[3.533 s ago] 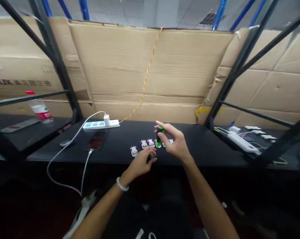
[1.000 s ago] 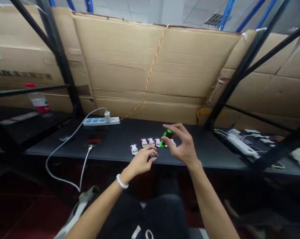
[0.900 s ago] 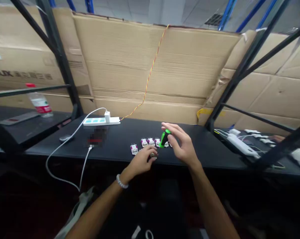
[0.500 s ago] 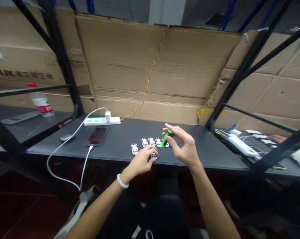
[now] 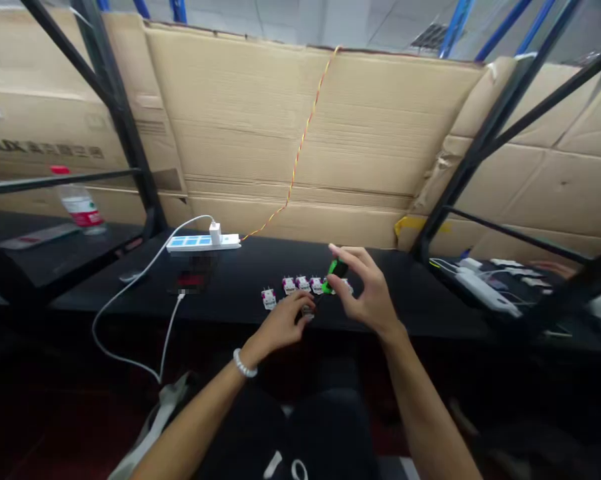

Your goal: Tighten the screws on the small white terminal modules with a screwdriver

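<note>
Gripping a green-and-black screwdriver [image 5: 337,269] between thumb and fingers, the right hand [image 5: 361,285] in the head view is to the right of the white power strip [image 5: 190,244] and nearer the wearer than it. The screwdriver leans, its thin shaft slanting down to the left; whether its tip touches anything is too small to tell. The left hand [image 5: 285,320], a pale beaded bracelet [image 5: 244,365] at its wrist, is also right of the power strip and closer to the wearer, its fingers closed around a small module [image 5: 308,311] they mostly cover. Beyond this hand, right of the strip, a row of white-and-purple modules [image 5: 302,283] lies on the black tabletop [image 5: 420,300], partly hidden by the right hand; a lone module [image 5: 268,299] lies apart at the row's end nearer the strip. A white plug [image 5: 215,233] stands in the power strip, and a white cable [image 5: 125,289] loops from it past the tabletop's front edge to a blurred dark device [image 5: 190,280] in front of the strip. Behind the strip rises a cardboard wall [image 5: 240,133], with a red-and-yellow twisted wire [image 5: 298,153] running up it from the strip's right end. A red-capped bottle [image 5: 83,210] stands well left of the strip.
</note>
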The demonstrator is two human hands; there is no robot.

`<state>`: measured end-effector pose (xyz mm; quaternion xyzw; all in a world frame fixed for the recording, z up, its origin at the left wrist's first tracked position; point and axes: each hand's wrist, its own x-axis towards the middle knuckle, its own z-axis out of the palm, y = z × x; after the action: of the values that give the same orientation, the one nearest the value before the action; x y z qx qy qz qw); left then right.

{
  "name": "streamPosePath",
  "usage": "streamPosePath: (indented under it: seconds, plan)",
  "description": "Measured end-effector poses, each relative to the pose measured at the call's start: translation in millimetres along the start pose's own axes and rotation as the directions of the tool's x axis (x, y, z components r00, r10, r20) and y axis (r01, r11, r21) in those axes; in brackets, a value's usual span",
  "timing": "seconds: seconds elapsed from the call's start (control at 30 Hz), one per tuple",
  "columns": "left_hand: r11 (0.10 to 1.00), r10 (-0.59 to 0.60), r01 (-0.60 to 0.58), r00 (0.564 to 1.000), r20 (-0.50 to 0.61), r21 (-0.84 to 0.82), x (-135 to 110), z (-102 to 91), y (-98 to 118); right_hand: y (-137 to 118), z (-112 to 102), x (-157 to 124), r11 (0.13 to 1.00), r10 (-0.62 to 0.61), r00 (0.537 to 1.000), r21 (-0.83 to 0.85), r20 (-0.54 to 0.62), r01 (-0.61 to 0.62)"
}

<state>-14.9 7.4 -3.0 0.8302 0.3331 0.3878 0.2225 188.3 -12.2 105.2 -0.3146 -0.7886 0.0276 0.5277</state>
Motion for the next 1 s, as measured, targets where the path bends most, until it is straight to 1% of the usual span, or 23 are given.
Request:
streamPosePath:
  seconds: [0.07, 0.1, 0.13, 0.2, 0.23, 0.27, 0.3, 0.37, 0.4, 0.43, 0.53, 0.57, 0.6, 0.67, 0.7, 0.77, 0.87, 1.0]
  plan:
    - [1.000, 0.000, 0.000, 1.000, 0.006, -0.003, -0.2, 0.2, -0.5, 0.0, -2.2, 0.9, 0.996, 0.000, 0.997, 0.088, 0.083, -0.007]
    - [1.000, 0.001, -0.001, 1.000, 0.007, -0.004, -0.2, 0.3, -0.6, 0.2, -3.0, 1.5, 0.995, -0.004, 0.996, 0.099, 0.091, -0.005]
    - [1.000, 0.002, -0.002, 1.000, 0.008, -0.004, -0.2, 0.3, -0.7, 0.4, -3.4, 2.1, 0.997, -0.006, 0.998, 0.074, 0.070, 0.000]
    - [1.000, 0.000, 0.000, 1.000, 0.006, -0.002, 0.0, 0.1, -0.2, 1.2, -3.5, 3.0, 0.999, -0.007, 1.000, -0.033, -0.007, 0.007]
    - [1.000, -0.002, 0.002, 1.000, 0.004, -0.001, 0.1, 0.0, 0.1, 1.6, -3.3, 3.0, 0.998, -0.003, 1.000, -0.070, -0.026, 0.001]
    - [1.000, -0.003, 0.003, 1.000, 0.003, -0.001, 0.2, -0.1, 0.5, 2.1, -3.0, 2.7, 0.997, 0.010, 1.000, -0.070, -0.015, -0.011]
    - [1.000, -0.002, 0.002, 1.000, 0.003, -0.003, 0.3, -0.2, 0.8, 2.5, -2.8, 2.1, 0.999, 0.026, 0.999, -0.032, 0.022, -0.025]
    - [1.000, 0.004, -0.004, 1.000, 0.006, -0.009, 0.5, -0.1, 1.1, 3.4, -2.8, 0.4, 0.993, 0.044, 0.992, 0.099, 0.115, -0.056]
    - [1.000, 0.005, -0.005, 1.000, 0.007, -0.011, 0.5, 0.0, 1.0, 3.7, -2.9, -0.3, 0.987, 0.050, 0.990, 0.143, 0.133, -0.069]
    - [1.000, 0.005, -0.005, 1.000, 0.008, -0.012, 0.5, 0.2, 0.8, 3.8, -3.1, -0.7, 0.986, 0.057, 0.991, 0.150, 0.125, -0.075]
    - [1.000, 0.000, 0.000, 1.000, 0.004, -0.002, 0.4, 0.5, 0.3, 3.0, -4.0, -0.1, 0.998, 0.060, 0.997, 0.020, 0.042, -0.060]
    - [1.000, 0.003, -0.003, 1.000, 0.003, -0.001, 0.3, 0.5, 0.3, 2.6, -4.4, 0.4, 0.998, 0.059, 0.997, -0.011, 0.044, -0.059]
    - [1.000, 0.008, -0.008, 1.000, 0.003, -0.003, 0.2, 0.5, 0.4, 2.2, -4.8, 0.8, 0.998, 0.057, 0.996, -0.008, 0.069, -0.057]
    - [1.000, 0.015, -0.015, 1.000, 0.002, -0.009, 0.2, 0.2, 0.6, 1.9, -5.5, 1.0, 0.995, 0.051, 0.989, 0.077, 0.140, -0.063]
    - [1.000, 0.015, -0.015, 1.000, 0.002, -0.011, 0.2, -0.1, 0.8, 2.1, -5.7, 0.9, 0.990, 0.053, 0.986, 0.120, 0.156, -0.073]
    - [1.000, 0.010, -0.010, 1.000, 0.006, -0.016, 0.7, -0.7, 0.7, 2.7, -5.4, 1.0, 0.986, 0.063, 0.990, 0.145, 0.129, -0.082]
    - [1.000, -0.005, 0.005, 1.000, 0.010, -0.020, 2.2, -1.1, -0.1, 2.4, -3.4, 2.7, 0.995, 0.067, 0.997, 0.065, 0.043, -0.070]
    - [0.999, -0.002, 0.003, 1.000, 0.012, -0.037, 1.9, -0.5, 1.4, 1.5, -4.2, 2.7, 0.997, 0.041, 0.999, 0.058, 0.031, -0.043]
